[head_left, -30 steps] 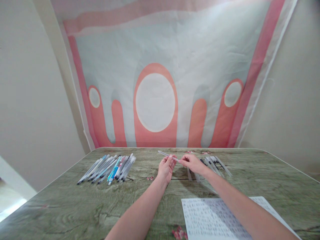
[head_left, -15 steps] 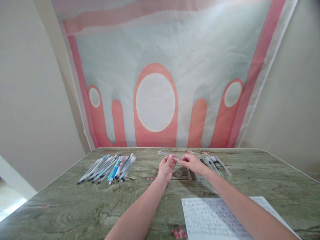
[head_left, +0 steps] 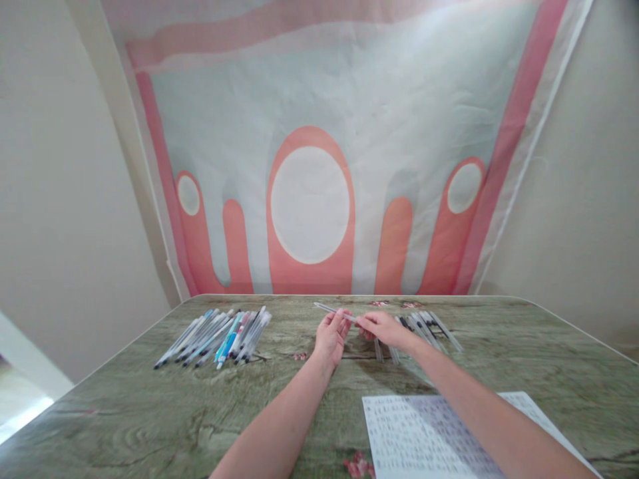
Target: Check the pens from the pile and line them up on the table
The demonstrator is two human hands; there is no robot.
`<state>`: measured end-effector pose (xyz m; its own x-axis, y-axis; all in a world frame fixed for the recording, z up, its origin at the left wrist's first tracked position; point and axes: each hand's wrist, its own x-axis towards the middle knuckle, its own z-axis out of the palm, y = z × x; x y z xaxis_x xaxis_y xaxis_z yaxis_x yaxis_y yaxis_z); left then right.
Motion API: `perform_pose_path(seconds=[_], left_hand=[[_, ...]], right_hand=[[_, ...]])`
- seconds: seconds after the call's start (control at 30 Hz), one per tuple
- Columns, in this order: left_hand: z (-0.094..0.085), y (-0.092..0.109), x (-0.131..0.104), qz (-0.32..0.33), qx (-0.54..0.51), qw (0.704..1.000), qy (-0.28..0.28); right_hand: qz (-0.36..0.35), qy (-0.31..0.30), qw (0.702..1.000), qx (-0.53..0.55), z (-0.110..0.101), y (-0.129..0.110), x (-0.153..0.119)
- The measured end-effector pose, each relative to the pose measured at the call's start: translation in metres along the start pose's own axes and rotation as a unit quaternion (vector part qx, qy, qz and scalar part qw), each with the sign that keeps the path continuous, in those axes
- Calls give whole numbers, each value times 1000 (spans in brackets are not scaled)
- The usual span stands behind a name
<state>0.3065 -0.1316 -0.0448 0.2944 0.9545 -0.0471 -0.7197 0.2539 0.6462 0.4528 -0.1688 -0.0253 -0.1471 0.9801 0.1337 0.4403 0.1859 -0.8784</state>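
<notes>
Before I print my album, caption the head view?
Between loose pens, left hand and right hand hold a pen over a wood-grain table.

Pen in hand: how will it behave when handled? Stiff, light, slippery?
Likely stiff: the pen juts past the left hand with no visible sag. Probably light, being so slim. The pale barrel looks smooth, so it may slip. Might roll, but its cross-section is too small to tell.

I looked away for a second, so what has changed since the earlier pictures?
Very little: the right hand has shifted its fingers slightly by one end of the clear pen. The left hand still holds it. The left pile of pens, the right group and the written sheet stayed put.
</notes>
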Motion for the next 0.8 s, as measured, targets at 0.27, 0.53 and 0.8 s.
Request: perform_pose_path(seconds=[0.27,0.53,0.8], left_hand=[[1,1,0,11,10,1000,6],[2,1,-1,27,20,999,10],[2,1,0,39,25,999,14]], right_hand=[[-35,45,996,-72,-2,-5,-1],[-53,32,995,-81,-1,-11,-4],[8,14,1000,-17,0,-1,0]])
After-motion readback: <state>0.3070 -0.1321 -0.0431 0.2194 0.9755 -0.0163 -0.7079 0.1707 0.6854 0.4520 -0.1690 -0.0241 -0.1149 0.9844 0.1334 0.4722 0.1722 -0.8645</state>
